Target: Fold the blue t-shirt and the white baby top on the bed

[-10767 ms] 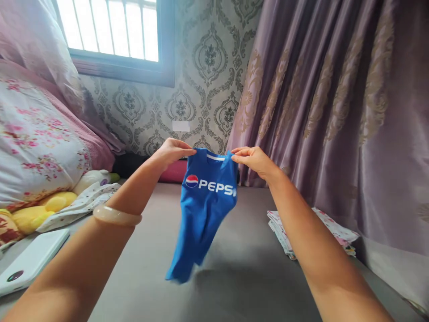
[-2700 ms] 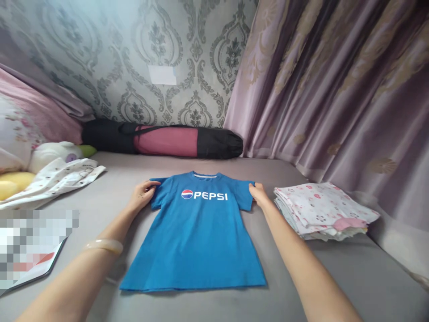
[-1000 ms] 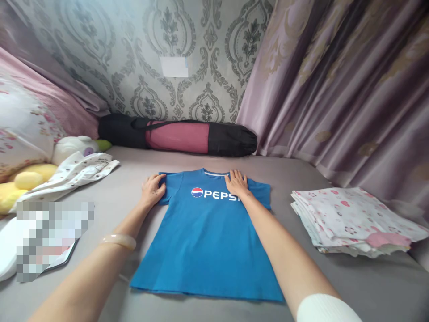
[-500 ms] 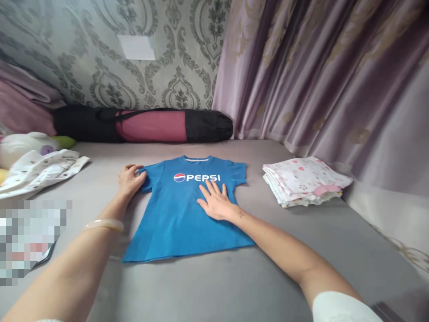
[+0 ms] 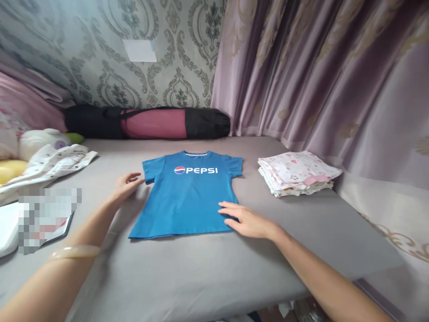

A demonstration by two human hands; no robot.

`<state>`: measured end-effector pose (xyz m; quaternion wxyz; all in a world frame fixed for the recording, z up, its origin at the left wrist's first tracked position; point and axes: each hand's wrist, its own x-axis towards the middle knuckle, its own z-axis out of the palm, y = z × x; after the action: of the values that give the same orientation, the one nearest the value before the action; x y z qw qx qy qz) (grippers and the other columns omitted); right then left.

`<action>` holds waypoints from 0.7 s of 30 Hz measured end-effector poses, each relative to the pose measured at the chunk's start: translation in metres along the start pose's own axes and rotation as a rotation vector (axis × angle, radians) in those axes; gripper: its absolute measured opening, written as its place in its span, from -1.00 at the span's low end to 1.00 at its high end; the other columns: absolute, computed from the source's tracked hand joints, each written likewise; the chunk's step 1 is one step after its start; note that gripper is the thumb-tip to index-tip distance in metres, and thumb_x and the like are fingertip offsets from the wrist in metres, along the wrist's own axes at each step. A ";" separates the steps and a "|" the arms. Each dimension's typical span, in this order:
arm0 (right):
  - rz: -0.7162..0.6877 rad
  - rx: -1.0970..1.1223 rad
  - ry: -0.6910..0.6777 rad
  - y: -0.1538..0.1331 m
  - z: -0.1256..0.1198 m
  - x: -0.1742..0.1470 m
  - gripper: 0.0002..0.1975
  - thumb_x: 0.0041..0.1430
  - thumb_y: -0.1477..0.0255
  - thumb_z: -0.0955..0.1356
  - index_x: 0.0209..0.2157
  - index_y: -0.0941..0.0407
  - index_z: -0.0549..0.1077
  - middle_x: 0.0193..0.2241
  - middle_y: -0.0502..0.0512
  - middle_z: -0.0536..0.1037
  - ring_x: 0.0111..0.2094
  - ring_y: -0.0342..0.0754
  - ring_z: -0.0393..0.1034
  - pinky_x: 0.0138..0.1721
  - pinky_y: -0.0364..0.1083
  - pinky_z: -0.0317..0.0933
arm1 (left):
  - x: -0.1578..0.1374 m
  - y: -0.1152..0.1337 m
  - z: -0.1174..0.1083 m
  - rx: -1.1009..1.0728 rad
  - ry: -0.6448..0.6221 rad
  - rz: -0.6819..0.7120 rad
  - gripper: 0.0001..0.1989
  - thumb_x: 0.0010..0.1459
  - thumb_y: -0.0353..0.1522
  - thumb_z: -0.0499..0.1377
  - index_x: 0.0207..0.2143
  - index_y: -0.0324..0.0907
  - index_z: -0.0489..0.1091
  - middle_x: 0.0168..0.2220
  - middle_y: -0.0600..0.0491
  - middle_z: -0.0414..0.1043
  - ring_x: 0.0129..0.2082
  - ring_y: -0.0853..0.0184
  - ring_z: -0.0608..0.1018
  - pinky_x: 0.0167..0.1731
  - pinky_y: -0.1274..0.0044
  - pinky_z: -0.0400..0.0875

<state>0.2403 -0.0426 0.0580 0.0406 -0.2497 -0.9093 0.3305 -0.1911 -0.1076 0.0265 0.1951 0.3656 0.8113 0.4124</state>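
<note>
A gray bed (image 5: pixel 167 268) spreads out under both hands. Closest in, a pale bangle (image 5: pixel 76 252) sits around the left arm, behind the left hand. Off to the outside of that arm are a white thing (image 5: pixel 8 228), cut off by the edge, and a flat thing (image 5: pixel 50 223) that is too blurry to make out.

The right hand (image 5: pixel 248 221) has its fingers spread a bit, and it holds nothing. Its fingertips are over the side of a blue shirt (image 5: pixel 187 197), close to the bottom. I cannot tell if they touch it. The shirt lies flat on the bed between the two hands, with its neck pointing away and PEPSI across its chest.

The left hand (image 5: pixel 127 185) is a little farther out. Its fingers are loose and not pinching anything, and the tips are right by the shirt's sleeve. I cannot tell if they touch.

Past the right hand is a pile of folded cloths (image 5: pixel 298 170). Past the left hand are a white cloth (image 5: pixel 56 163) with little marks, a yellow thing (image 5: pixel 11 171) and a white soft toy (image 5: pixel 43 141). Farthest from both hands, a long black and pink bag (image 5: pixel 154 124) lies by the wall (image 5: pixel 174 58). A shiny purple curtain (image 5: pixel 268 67) hangs beyond the right hand.
</note>
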 end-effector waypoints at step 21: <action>0.528 -0.268 0.219 0.003 0.004 -0.009 -0.61 0.19 0.16 0.23 -0.62 0.08 0.24 -0.63 -0.03 0.37 -0.57 -0.15 0.16 -0.51 -0.15 -0.14 | -0.137 0.010 -0.017 0.294 -0.236 0.039 -0.40 -0.21 0.20 0.15 -0.71 -0.16 0.21 -0.44 0.01 0.32 -0.44 0.30 0.35 -0.47 0.53 0.26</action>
<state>0.2482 -0.0474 0.0535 0.0177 -0.5142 -0.8388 0.1782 -0.1072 -0.2160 0.0470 0.2254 0.4519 0.8269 0.2474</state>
